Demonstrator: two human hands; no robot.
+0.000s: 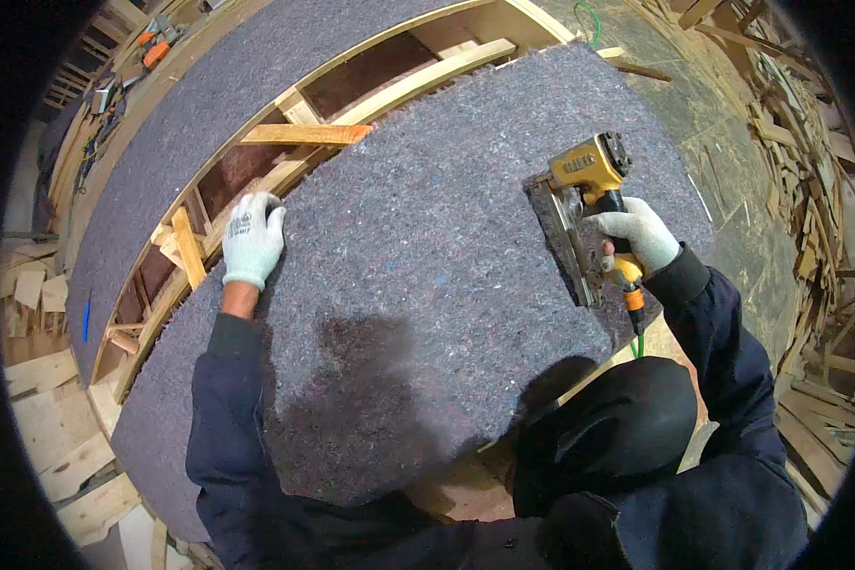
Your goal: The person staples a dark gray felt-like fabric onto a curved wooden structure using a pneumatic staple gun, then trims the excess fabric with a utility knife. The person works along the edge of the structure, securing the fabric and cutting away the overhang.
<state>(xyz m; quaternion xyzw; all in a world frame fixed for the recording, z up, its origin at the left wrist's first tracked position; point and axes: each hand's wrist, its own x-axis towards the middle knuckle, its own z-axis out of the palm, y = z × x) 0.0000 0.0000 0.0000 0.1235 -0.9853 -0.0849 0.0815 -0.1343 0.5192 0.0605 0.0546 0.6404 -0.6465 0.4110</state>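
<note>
A grey, speckled felt sheet (pixel 427 237) covers the near part of a curved wooden frame (pixel 437 76). My left hand (pixel 254 237), in a white glove, is at the sheet's far-left edge beside the frame's rail; its fingers curl down over that edge and the tips are hidden. On the right, my right hand (pixel 641 233), also gloved, is closed round the handle of a yellow and black pneumatic stapler (pixel 584 171). The stapler's long magazine lies against or just above the felt; I cannot tell which. A green air hose (pixel 637 344) runs from its handle's end.
Wooden braces (pixel 306 135) cross the frame's open gap. Beyond it lies another felt-covered surface (pixel 190 95). Scrap wood strips (pixel 807 228) pile up at the right, and boards (pixel 57 427) lie at the left. Orange tools (pixel 157 54) sit at the far left. My knee (pixel 617 418) is by the near edge.
</note>
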